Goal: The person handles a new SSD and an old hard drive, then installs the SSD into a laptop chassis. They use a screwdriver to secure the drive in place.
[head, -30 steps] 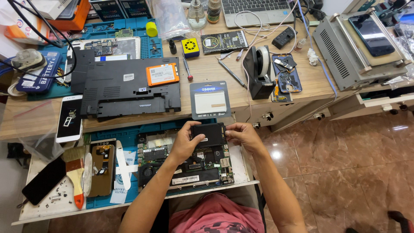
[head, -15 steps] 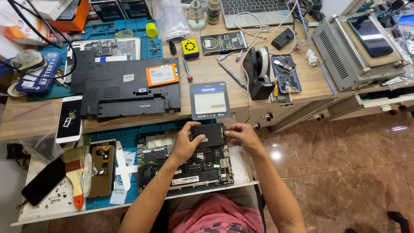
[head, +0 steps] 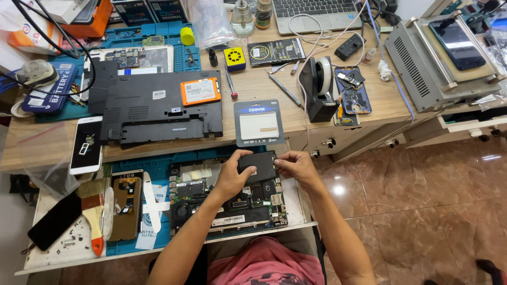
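A: We have both hands on the black drive [head: 257, 165], low centre of the frame, over the upper right corner of the opened laptop chassis [head: 227, 198]. Left hand [head: 231, 177] grips its left edge, fingers curled over the top and thumb underneath as far as we can tell; right hand [head: 296, 164] pinches the right edge, fingers close together.

B: Step in hand?

A: We judge it is seating or lifting the drive at its bay; one frame does not tell us which. The slab sits slightly raised, not flush with the board.

B: Which way does it lie?

A: Flat face up toward the camera. Long axis runs nearly left to right across the frame, tipped a little, right end higher in the picture. We cannot see the connector end; the hands cover both short edges.

B: What would the next move call for?

A: Our guess: keep it level and slide along that long axis, no twisting, so any connector meets squarely. Small components sit just beside it on the board.

B: Around it?

A: Grey drive package [head: 259, 123] just above, on the desk edge. The black bottom cover [head: 158, 108] with an orange drive [head: 200, 91] lies in the upper left. A brush [head: 94, 216] lies at lower left.
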